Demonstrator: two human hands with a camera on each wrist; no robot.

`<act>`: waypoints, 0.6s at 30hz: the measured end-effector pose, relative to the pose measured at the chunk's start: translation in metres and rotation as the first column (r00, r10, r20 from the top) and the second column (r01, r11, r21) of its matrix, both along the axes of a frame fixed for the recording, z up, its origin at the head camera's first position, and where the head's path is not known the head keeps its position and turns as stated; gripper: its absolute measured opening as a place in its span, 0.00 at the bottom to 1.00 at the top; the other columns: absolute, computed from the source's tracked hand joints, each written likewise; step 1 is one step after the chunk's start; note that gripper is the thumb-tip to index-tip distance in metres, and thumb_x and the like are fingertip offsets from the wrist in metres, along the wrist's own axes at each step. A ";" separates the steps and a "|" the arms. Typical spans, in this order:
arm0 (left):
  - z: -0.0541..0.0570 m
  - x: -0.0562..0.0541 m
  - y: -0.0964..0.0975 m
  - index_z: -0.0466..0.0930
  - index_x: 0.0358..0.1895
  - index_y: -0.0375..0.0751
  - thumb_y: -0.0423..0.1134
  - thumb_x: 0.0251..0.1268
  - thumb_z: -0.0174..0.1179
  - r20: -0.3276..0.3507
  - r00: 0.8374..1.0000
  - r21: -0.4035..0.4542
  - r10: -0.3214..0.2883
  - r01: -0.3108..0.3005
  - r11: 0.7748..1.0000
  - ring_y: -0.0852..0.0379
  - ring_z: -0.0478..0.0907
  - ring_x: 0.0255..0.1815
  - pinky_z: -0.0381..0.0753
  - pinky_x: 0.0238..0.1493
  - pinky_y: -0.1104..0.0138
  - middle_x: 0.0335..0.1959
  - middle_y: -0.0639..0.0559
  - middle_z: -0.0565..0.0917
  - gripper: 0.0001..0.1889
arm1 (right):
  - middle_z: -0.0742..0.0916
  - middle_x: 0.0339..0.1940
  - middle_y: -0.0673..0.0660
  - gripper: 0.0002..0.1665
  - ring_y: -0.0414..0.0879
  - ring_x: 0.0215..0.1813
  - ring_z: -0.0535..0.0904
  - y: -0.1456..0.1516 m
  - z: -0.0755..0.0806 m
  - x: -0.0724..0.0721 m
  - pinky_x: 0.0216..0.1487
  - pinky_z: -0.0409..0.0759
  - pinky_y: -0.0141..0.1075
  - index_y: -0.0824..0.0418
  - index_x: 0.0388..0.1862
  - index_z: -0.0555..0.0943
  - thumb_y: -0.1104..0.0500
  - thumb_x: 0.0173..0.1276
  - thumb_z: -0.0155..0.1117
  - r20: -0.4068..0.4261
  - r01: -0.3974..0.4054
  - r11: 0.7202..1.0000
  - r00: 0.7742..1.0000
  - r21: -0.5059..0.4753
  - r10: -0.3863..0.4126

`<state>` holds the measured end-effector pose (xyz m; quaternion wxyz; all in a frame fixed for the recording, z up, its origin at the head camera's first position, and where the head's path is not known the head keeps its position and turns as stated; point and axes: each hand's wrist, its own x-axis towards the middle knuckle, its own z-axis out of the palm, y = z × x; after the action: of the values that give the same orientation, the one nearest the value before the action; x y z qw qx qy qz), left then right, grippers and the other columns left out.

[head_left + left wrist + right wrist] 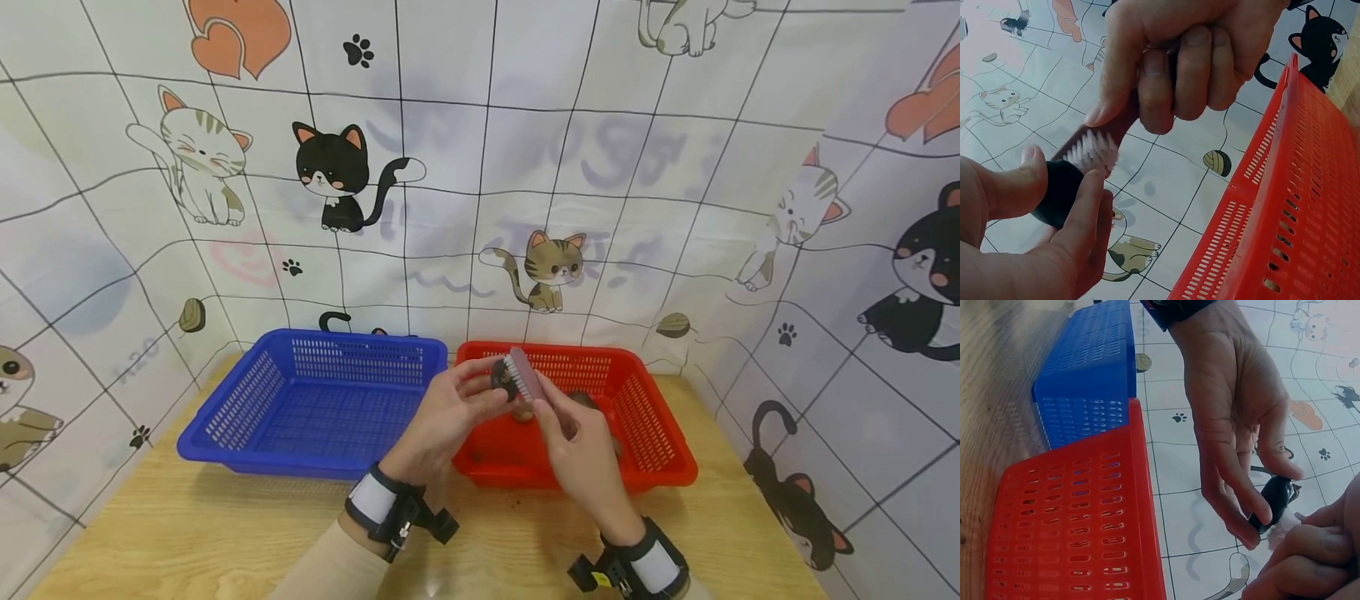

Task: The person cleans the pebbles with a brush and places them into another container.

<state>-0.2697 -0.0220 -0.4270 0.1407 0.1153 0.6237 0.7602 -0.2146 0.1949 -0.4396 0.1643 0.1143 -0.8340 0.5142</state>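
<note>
Above the red basket (663,417), the left hand (442,411) pinches a lump (1060,192) the right hand (583,442), gripping a brush (528,375), could scrub loose.

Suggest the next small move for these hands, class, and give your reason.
Probably a short stroke of the brush across the dark piece: the right hand grips the brush, its white bristles are at the piece's edge, and the left hand pinches the piece between thumb and fingers.
</note>
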 end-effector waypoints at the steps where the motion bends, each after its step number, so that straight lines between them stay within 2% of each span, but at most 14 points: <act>1: 0.000 0.000 0.000 0.75 0.87 0.50 0.35 0.85 0.72 0.007 1.000 0.003 0.010 -0.010 1.000 0.41 0.89 0.76 0.86 0.83 0.49 0.80 0.41 0.85 0.33 | 0.94 0.62 0.66 0.32 0.51 0.46 0.84 0.000 0.000 0.000 0.37 0.83 0.31 0.59 0.88 0.78 0.55 0.91 0.68 0.009 0.001 1.000 1.000 -0.002 -0.001; 3: 0.000 0.000 -0.001 0.74 0.88 0.50 0.35 0.85 0.71 0.017 1.000 0.011 0.023 -0.023 1.000 0.42 0.89 0.76 0.86 0.82 0.49 0.80 0.41 0.86 0.33 | 0.93 0.50 0.64 0.32 0.46 0.39 0.81 0.000 -0.001 0.003 0.33 0.79 0.30 0.59 0.88 0.78 0.56 0.91 0.69 0.023 -0.001 1.000 1.000 -0.013 0.001; 5: 0.000 -0.001 -0.001 0.73 0.88 0.50 0.34 0.86 0.70 0.021 1.000 0.009 0.022 -0.023 1.000 0.42 0.89 0.76 0.85 0.83 0.49 0.80 0.41 0.86 0.34 | 0.85 0.37 0.60 0.31 0.42 0.32 0.75 0.000 -0.001 0.005 0.27 0.75 0.31 0.59 0.87 0.79 0.56 0.91 0.68 0.028 -0.009 0.999 1.000 -0.031 0.010; 7: 0.000 -0.001 -0.001 0.72 0.89 0.51 0.34 0.86 0.70 0.022 1.000 0.003 0.011 -0.011 1.000 0.42 0.89 0.77 0.84 0.85 0.48 0.80 0.41 0.86 0.34 | 0.77 0.31 0.56 0.31 0.40 0.29 0.70 0.000 -0.001 0.006 0.25 0.73 0.31 0.58 0.87 0.79 0.57 0.91 0.68 0.019 -0.021 0.999 1.000 -0.044 0.022; 13: 0.003 -0.001 -0.004 0.73 0.88 0.51 0.34 0.85 0.71 0.007 1.000 -0.044 -0.008 0.008 0.999 0.41 0.89 0.77 0.80 0.87 0.43 0.80 0.41 0.86 0.35 | 0.79 0.33 0.57 0.31 0.43 0.32 0.73 -0.003 0.002 -0.001 0.29 0.76 0.31 0.57 0.88 0.79 0.55 0.91 0.68 -0.002 -0.013 1.000 1.000 -0.027 0.013; 18: 0.003 -0.002 -0.006 0.75 0.87 0.50 0.33 0.86 0.69 -0.010 1.000 -0.003 0.008 -0.008 1.000 0.40 0.90 0.76 0.85 0.83 0.48 0.80 0.39 0.86 0.32 | 0.83 0.35 0.58 0.31 0.43 0.33 0.75 -0.004 0.001 -0.001 0.30 0.76 0.31 0.57 0.87 0.80 0.54 0.91 0.69 0.023 0.015 1.000 1.000 -0.019 -0.014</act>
<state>-0.2715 -0.0281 -0.4243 0.1347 0.1162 0.6262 0.7591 -0.2158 0.1908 -0.4383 0.1596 0.1007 -0.8317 0.5222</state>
